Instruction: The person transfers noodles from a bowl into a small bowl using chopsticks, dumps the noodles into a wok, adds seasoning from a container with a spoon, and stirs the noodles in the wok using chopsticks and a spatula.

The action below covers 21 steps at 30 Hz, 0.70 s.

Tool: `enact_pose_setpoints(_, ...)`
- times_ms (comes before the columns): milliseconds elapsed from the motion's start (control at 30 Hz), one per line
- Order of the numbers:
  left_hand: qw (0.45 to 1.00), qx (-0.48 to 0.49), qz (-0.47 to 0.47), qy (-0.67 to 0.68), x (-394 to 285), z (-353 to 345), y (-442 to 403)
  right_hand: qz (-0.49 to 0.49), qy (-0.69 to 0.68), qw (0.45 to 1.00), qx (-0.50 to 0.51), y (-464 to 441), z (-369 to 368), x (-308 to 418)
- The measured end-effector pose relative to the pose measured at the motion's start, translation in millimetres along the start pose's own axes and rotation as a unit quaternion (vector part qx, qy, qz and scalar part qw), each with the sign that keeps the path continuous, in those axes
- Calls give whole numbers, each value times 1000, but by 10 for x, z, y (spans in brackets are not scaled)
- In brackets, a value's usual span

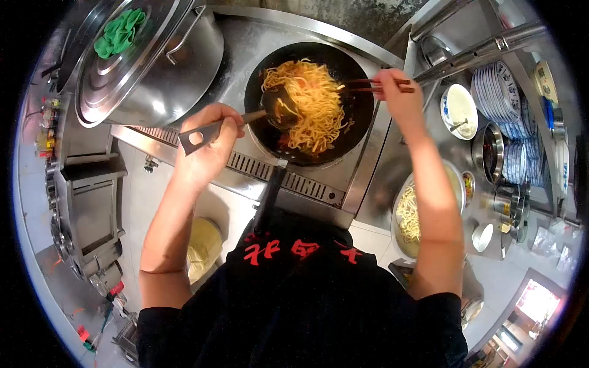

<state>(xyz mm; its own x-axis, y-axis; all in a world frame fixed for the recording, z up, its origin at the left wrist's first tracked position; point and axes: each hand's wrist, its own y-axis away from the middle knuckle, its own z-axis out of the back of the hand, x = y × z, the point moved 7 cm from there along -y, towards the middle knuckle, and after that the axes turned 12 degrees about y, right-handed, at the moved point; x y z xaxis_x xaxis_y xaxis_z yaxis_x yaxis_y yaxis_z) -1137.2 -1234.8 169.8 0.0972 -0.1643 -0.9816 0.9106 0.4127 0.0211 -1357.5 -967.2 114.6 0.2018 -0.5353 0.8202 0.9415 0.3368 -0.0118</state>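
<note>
A black wok (361,126) sits on the stove, holding a heap of yellow noodles (316,101) with small red bits among them. My left hand (216,136) is closed round the handle of a ladle (276,104), whose dark bowl rests against the noodles on the left side. From the right, my right hand (397,98) grips a pair of brown chopsticks (362,84); their tips reach in over the wok's right rim by the noodles. The wok's long black handle (270,193) points toward my body, with neither hand on it.
A large lidded steel pot (184,73) stands left of the wok, a green cloth (119,32) on its lid. Right of my forearm are a basin of pale noodles (408,214), a white bowl (459,110) with a spoon, and stacked plates (496,92). A yellowish bucket (204,245) stands below left.
</note>
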Motion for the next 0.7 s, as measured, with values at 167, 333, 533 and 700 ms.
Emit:
enact_pose_setpoints(167, 994, 36, 69, -82, -30, 176, -9, -138, -4, 988, 72, 314, 205, -535)
enact_pose_setpoints(333, 990, 50, 129, 28, 495, 21, 20, -180, -129, 974, 44, 929, -626, -838)
enact_pose_setpoints(533, 982, -7, 115, 147, 445, -99, -153, -70, -131, 989, -18, 590, -731, -299)
enact_pose_setpoints(700, 994, 2, 71, 88, 185, 85, -272, -7, -83, 996, -39, 312, -172, 22)
